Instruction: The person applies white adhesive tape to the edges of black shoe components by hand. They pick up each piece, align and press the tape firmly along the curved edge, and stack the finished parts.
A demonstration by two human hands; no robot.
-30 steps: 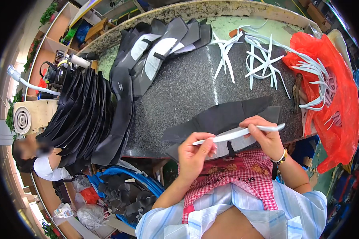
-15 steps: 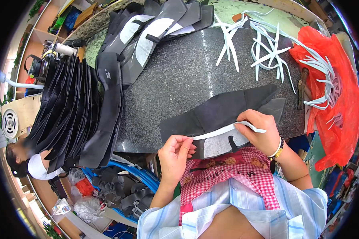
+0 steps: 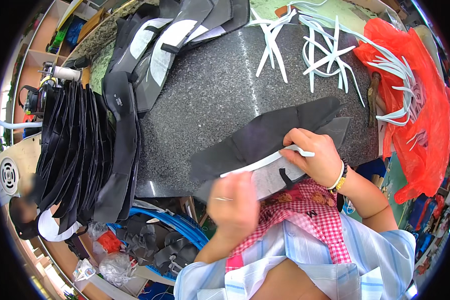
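Note:
A black flat material piece (image 3: 265,131) lies slantwise at the near side of the dark stone slab (image 3: 200,95). Its near flap carries a pale grey patch (image 3: 271,181) with a small black tab. Along the border between the black part and the patch runs a narrow white strip (image 3: 259,163). My right hand (image 3: 315,156) pinches this strip near its right end, with the tip sticking out past the fingers. Over the near left part of the piece, my left hand (image 3: 233,204) is curled but smeared by motion, so its grip cannot be made out.
More white strips (image 3: 330,59) lie at the far right, beside a red plastic bag (image 3: 415,160) and a short brown stick (image 3: 372,100). Stacked black pieces (image 3: 75,145) stand at the left. Others with white patches (image 3: 167,55) lie far left. Below the slab is a blue-rimmed basket (image 3: 197,232).
My left hand has left the strip's left end and turned into a blurred, curled pose nearer to me. My right hand still pinches the strip. The view has shifted slightly.

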